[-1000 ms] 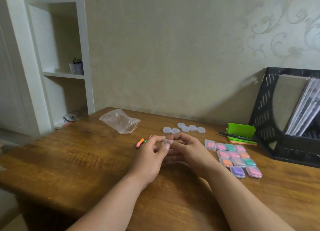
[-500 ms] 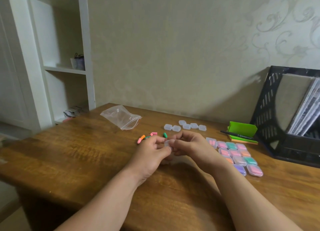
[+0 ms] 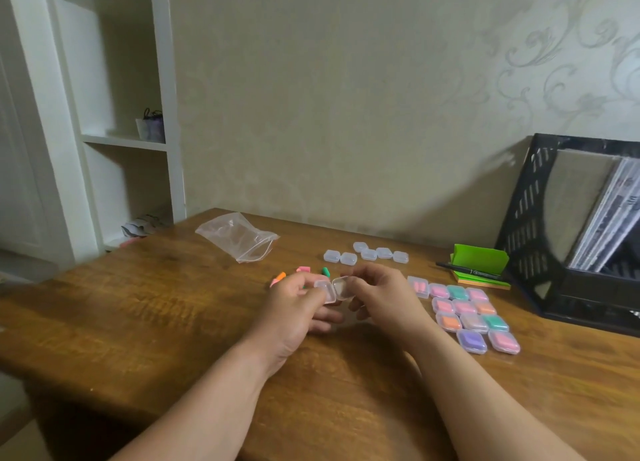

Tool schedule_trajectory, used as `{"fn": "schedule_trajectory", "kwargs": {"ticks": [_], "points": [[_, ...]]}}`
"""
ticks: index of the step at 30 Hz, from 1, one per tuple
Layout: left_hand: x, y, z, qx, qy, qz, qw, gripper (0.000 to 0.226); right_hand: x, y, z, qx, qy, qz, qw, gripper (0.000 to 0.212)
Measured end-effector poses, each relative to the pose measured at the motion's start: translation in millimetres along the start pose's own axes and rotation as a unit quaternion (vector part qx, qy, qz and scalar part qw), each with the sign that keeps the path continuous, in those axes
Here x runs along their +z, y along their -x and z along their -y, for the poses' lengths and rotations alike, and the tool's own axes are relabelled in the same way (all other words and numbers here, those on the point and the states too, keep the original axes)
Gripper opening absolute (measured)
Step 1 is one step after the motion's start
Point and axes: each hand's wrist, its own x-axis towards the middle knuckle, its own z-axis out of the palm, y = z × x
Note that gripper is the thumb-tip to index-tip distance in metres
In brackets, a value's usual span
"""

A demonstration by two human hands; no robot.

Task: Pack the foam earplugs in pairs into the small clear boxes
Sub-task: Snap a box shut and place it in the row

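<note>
Head view showed our left hand [image 3: 294, 308] and right hand [image 3: 381, 298] pinching an opened clear box [image 3: 333, 289] between curled fingers, one half each, over the middle of the counter [image 3: 138, 322]. We judged this the opening step, as the box seemed empty. Next we would need a matching pair from the loose earplugs [image 3: 303, 270] just behind the left hand. Toward the right edge lay filled boxes [image 3: 464, 311], and near the back edge, empty boxes [image 3: 367, 253].
</note>
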Motion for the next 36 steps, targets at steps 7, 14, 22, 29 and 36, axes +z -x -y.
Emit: {"fn": "schedule_trajectory", "kwargs": {"ticks": [7, 14, 22, 29, 36], "points": [[2.9, 1.3, 1.2, 0.003, -0.008, 0.054, 0.999, 0.020, 4.3, 3.5, 5.9, -0.033, -0.049, -0.027, 0.998, 0.010], [-1.0, -2.3, -1.0, -0.047, 0.026, 0.113, 0.992, 0.045, 11.0, 11.6, 15.5, -0.087, -0.104, 0.017, 0.991, 0.013], [-2.4, -2.3, -6.6, -0.092, 0.130, 0.005, 0.987, 0.050, 14.0, 12.0, 15.1, -0.048, -0.109, 0.028, 0.993, 0.023], [-30.1, -12.0, -0.3, -0.155, 0.494, -0.185, 0.835, 0.027, 19.1, 0.3, 0.7, 0.021, 0.047, -0.024, 0.998, 0.019], [-32.6, -15.2, 6.8, -0.164, 0.549, -0.197, 0.796, 0.032, 48.5, -21.6, 15.8, 0.009, 0.204, 0.032, 0.978, 0.022]]}}
